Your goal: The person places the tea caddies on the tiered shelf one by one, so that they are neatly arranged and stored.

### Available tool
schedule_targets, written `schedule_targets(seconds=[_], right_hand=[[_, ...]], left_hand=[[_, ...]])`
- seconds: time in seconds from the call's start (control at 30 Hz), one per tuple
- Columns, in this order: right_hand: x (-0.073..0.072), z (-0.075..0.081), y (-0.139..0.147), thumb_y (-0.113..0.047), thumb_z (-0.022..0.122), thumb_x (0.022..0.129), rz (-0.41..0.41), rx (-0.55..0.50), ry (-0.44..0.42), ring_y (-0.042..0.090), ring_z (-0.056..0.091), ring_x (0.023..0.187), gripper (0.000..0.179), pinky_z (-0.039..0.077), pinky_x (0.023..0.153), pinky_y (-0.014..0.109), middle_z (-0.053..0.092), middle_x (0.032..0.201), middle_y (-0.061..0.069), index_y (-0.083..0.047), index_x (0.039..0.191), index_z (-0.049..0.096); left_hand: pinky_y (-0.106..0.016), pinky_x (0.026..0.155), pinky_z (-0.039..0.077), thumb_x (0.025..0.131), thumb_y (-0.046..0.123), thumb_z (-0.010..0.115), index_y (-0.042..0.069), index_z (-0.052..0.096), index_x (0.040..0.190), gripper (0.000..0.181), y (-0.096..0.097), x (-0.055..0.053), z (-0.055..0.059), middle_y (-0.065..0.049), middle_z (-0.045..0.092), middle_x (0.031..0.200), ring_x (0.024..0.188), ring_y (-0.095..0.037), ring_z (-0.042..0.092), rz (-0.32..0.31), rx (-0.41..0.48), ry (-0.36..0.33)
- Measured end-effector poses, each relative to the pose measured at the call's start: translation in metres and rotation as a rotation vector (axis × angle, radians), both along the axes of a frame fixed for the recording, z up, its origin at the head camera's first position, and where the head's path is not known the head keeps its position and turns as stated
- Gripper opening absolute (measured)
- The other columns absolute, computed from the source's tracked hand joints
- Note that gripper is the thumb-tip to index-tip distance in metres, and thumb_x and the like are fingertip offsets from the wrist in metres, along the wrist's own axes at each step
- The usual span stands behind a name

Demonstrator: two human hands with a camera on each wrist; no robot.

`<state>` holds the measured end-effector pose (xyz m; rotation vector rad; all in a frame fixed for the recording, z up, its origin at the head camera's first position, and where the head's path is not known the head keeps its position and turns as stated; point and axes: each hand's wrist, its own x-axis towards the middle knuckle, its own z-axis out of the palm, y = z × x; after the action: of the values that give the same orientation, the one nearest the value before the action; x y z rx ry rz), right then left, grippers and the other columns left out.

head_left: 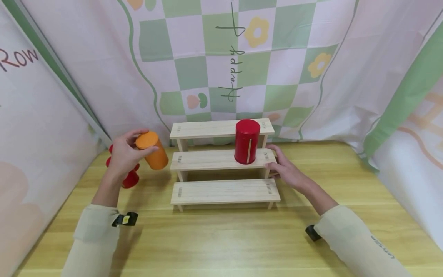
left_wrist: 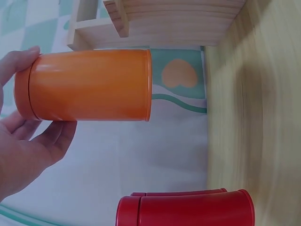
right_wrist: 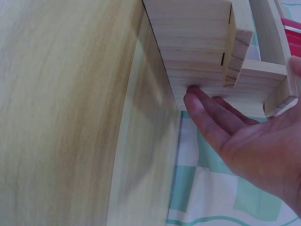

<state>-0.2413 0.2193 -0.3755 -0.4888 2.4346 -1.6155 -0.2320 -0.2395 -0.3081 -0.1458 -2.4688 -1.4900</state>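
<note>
A: Foreground: the pale sleeves (head_left: 360,242) of a person, each running forward to a hand and bearing a black wrist device (head_left: 126,219). What does the left hand (head_left: 126,153) hold?

B: An orange canister (head_left: 158,157), pinched around its lid by thumb and fingers, the hand spread only as wide as that lid. The canister hangs below the fingertips, roughly upright, clear of the wooden tabletop (head_left: 214,242).

A: And beside this hand?

B: Red canisters (head_left: 130,180), just below it and partly hidden by it; their number cannot be told.

A: The right hand (head_left: 287,168)?

B: Fingers extended, thumb apart, it touches the near end of a three-tier wooden rack (head_left: 207,159) without closing round anything. Just to this hand's left, on the middle tier, stands a striped red canister (head_left: 243,145). Beyond both hands hangs a checked curtain (head_left: 221,69).
</note>
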Motion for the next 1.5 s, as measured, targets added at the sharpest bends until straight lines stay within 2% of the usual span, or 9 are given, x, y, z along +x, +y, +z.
schedule_targets(seconds=[0.27,0.53,0.77,1.03,1.2,1.33,1.5], right_hand=[[-0.001,-0.001,0.0,-0.016,0.049,0.103,0.004,-0.013,-0.004,0.029,0.051,0.083,0.063,0.05,0.071,0.037,0.051,0.108,0.023,-0.009,0.156,0.017],[-0.001,-0.001,0.0,-0.017,0.049,0.103,0.01,-0.008,-0.005,0.029,0.048,0.078,0.063,0.048,0.069,0.039,0.05,0.102,0.02,-0.01,0.156,0.018],[-0.003,-0.002,0.0,-0.017,0.049,0.102,0.01,-0.005,-0.004,0.031,0.05,0.082,0.063,0.049,0.071,0.041,0.05,0.106,0.024,-0.01,0.157,0.017],[-0.002,-0.002,0.001,-0.017,0.049,0.103,0.002,-0.001,-0.005,0.03,0.053,0.09,0.063,0.051,0.075,0.04,0.05,0.117,0.027,-0.01,0.157,0.016],[-0.002,-0.002,0.001,-0.017,0.049,0.103,0.002,0.004,-0.005,0.029,0.054,0.093,0.064,0.051,0.077,0.041,0.05,0.122,0.028,-0.01,0.158,0.016],[-0.002,-0.002,0.001,-0.017,0.048,0.103,-0.001,0.002,-0.003,0.03,0.053,0.091,0.063,0.051,0.076,0.04,0.049,0.119,0.027,-0.01,0.157,0.016],[-0.002,-0.001,0.001,-0.017,0.048,0.104,-0.001,0.003,0.001,0.03,0.053,0.091,0.063,0.051,0.074,0.038,0.05,0.117,0.026,-0.009,0.157,0.016]], left_hand=[[-0.011,0.091,0.051,0.091,0.014,0.081,0.001,0.056,0.146,0.062,0.003,0.003,0.002,-0.019,0.06,0.14,0.11,-0.019,0.059,-0.007,-0.004,0.036],[-0.011,0.09,0.051,0.09,0.009,0.081,-0.001,0.059,0.142,0.057,0.007,0.007,0.005,-0.017,0.062,0.136,0.107,-0.014,0.06,-0.027,0.036,0.082],[-0.012,0.093,0.051,0.091,0.007,0.079,-0.001,0.058,0.143,0.057,0.009,0.008,0.006,-0.016,0.061,0.138,0.109,-0.011,0.06,-0.047,0.055,0.131],[-0.014,0.094,0.051,0.091,0.007,0.079,-0.001,0.059,0.142,0.056,0.014,0.007,0.011,-0.014,0.062,0.136,0.11,-0.01,0.06,-0.031,0.055,0.171],[-0.013,0.093,0.05,0.09,0.007,0.079,-0.001,0.06,0.141,0.055,0.015,0.009,0.015,-0.006,0.062,0.13,0.108,-0.01,0.059,-0.015,0.079,0.182],[-0.014,0.093,0.05,0.09,0.007,0.079,-0.002,0.061,0.14,0.054,0.016,0.011,0.019,-0.001,0.061,0.127,0.109,-0.011,0.059,-0.016,0.087,0.189],[-0.017,0.095,0.05,0.091,0.006,0.078,-0.002,0.061,0.14,0.053,0.019,0.012,0.022,-0.002,0.06,0.128,0.109,-0.012,0.059,-0.024,0.094,0.199]])
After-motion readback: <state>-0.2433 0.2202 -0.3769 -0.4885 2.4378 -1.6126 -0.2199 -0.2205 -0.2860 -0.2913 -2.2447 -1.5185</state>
